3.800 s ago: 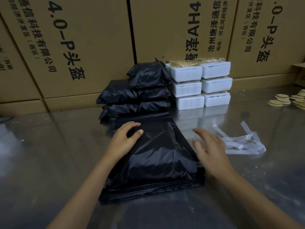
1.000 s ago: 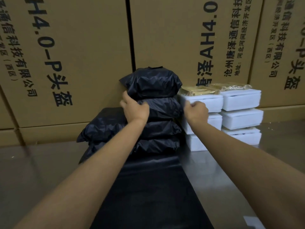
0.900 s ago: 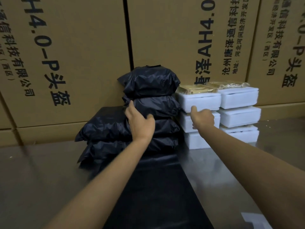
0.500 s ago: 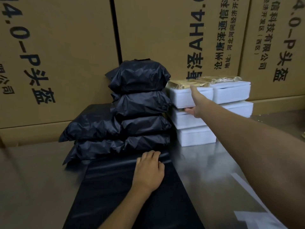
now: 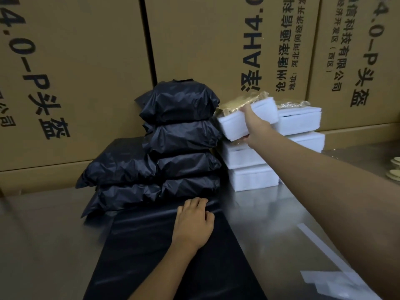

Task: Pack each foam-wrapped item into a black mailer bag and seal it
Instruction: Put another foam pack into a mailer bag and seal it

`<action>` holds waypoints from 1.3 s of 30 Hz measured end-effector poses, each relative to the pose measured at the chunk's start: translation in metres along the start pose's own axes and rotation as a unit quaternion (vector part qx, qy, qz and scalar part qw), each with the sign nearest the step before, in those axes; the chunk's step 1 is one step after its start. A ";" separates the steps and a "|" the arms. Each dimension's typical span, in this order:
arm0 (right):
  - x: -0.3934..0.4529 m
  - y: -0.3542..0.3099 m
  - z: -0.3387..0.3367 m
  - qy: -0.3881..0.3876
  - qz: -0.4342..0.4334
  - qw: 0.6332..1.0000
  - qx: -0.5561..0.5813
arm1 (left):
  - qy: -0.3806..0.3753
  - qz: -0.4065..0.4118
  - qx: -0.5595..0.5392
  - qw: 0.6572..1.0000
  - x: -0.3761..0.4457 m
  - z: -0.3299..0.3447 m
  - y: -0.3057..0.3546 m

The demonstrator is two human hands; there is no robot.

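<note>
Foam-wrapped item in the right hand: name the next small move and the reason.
Probably draw the foam-wrapped item back toward the flat mailer bags. The right hand already grips it, tilted up off the foam stack, while the left hand rests on the bags' far edge, ready to open one.

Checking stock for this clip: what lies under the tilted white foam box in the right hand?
Under the white foam box gripped by the right hand, two stacked foam boxes remain; their tops are mostly hidden.
</note>
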State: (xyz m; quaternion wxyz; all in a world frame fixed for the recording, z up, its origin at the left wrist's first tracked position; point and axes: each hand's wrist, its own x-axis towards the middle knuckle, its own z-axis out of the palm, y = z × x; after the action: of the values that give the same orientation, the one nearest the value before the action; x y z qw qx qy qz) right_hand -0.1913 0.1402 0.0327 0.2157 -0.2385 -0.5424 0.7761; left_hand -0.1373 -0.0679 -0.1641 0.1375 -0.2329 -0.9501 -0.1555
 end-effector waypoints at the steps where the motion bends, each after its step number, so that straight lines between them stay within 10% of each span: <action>1: -0.005 -0.006 -0.002 0.004 -0.009 1.000 -0.001 | -0.013 0.006 0.004 1.000 0.000 -0.001 0.000; 7: -0.035 -0.030 -0.029 0.028 -0.031 0.999 -0.002 | -0.109 0.022 0.019 0.994 -0.002 -0.014 0.001; 19: -0.135 0.017 -0.133 0.013 -0.121 0.991 -0.051 | -0.013 0.026 -0.014 0.999 -0.067 -0.039 -0.004; 39: -0.323 0.169 -0.169 -0.124 0.048 0.989 0.058 | -0.099 -0.025 -0.140 0.985 -0.228 -0.099 -0.020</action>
State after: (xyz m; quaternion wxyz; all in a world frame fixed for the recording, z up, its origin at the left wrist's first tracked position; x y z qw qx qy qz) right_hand 0.1541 0.0200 -0.1334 0.1228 -0.1532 -0.5074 0.8391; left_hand 0.0663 -0.2115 -0.1543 0.0049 -0.2404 -0.9332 -0.2670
